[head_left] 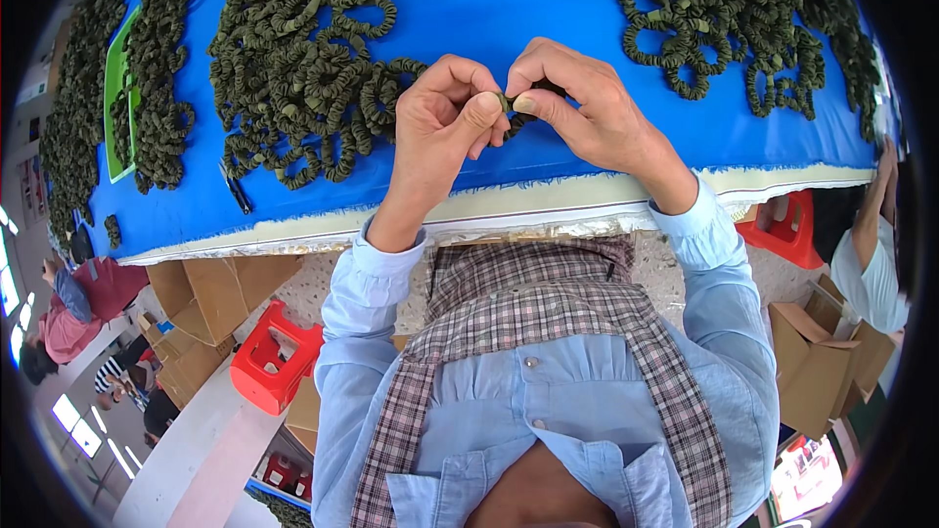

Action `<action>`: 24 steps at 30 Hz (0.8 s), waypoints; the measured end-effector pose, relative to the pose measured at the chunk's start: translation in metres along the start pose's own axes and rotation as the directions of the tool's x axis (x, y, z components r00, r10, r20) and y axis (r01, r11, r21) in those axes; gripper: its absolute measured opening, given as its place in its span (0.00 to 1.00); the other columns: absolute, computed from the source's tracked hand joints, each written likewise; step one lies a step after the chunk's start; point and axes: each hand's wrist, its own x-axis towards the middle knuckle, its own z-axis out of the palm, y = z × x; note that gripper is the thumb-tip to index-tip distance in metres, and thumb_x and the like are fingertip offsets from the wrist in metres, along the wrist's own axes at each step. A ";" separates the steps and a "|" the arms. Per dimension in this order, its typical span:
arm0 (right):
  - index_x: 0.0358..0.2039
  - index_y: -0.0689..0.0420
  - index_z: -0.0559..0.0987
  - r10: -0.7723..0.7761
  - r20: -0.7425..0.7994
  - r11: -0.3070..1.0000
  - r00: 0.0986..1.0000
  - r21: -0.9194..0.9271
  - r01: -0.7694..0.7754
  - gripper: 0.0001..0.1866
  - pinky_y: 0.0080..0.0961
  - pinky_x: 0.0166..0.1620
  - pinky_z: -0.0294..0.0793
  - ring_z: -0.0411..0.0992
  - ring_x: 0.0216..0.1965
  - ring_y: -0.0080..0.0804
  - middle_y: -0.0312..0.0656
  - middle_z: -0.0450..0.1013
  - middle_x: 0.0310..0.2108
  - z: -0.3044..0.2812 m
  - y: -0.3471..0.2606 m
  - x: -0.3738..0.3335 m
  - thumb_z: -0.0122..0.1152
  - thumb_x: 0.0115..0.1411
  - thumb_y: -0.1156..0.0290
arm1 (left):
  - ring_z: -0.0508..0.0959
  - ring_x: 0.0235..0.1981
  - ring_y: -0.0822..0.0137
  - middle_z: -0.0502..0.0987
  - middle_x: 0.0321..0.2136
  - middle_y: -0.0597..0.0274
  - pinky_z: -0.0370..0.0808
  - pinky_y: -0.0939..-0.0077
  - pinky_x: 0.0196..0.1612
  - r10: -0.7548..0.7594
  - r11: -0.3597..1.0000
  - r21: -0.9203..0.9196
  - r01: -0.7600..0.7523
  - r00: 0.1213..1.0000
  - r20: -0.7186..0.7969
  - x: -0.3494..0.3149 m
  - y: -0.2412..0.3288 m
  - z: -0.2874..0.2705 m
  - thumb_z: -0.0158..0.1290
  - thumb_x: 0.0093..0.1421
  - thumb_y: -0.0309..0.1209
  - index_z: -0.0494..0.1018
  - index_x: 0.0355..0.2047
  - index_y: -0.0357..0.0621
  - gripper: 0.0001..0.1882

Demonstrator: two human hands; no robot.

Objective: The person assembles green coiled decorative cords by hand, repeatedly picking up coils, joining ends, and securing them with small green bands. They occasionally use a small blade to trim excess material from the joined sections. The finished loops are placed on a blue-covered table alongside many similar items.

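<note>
Heaps of ruched dark-green fabric rings (161,78) partly cover a lime-green plastic tray (119,137), left of a slim black tool (238,196) hard to make out. Over the blue cloth (489,0), left hand (445,122) and right hand (582,103) meet, thumbs and forefingers closed on a dark-green fabric piece (508,104), mostly hidden; rightward, another ring heap (724,10) is cut off above.

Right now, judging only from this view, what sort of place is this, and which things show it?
Probably a workshop or small factory: heaps of dark green ruffled rings lie on a large blue-covered table, with cardboard boxes and red plastic stools near its edge.
</note>
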 end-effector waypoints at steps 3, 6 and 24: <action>0.32 0.62 0.73 -0.014 0.008 1.000 1.000 0.007 0.014 0.03 0.27 0.30 0.68 0.69 0.27 0.33 0.41 0.69 0.27 0.001 0.001 0.001 0.56 0.57 0.80 | 0.70 0.17 0.79 0.74 0.23 0.62 0.66 0.87 0.20 -0.011 0.999 -0.049 0.010 1.000 -0.024 0.000 -0.003 -0.004 0.54 0.63 0.33 0.69 0.34 0.39 0.10; 0.32 0.61 0.73 0.008 0.008 1.000 1.000 -0.007 -0.008 0.04 0.26 0.28 0.68 0.69 0.26 0.31 0.40 0.69 0.27 -0.002 -0.001 0.002 0.58 0.56 0.80 | 0.70 0.18 0.79 0.74 0.24 0.62 0.66 0.87 0.21 0.077 0.991 -0.102 -0.083 0.995 -0.059 0.002 -0.007 0.004 0.53 0.64 0.33 0.68 0.34 0.39 0.10; 0.37 0.57 0.82 -0.036 -0.149 0.994 0.988 -0.109 0.020 0.14 0.16 0.22 0.59 0.63 0.23 0.19 0.33 0.70 0.23 0.007 0.003 -0.001 0.71 0.47 0.74 | 0.69 0.20 0.79 0.75 0.29 0.59 0.66 0.87 0.21 0.218 0.957 0.218 -0.193 0.972 -0.093 -0.002 -0.003 0.013 0.49 0.64 0.21 0.61 0.43 0.39 0.09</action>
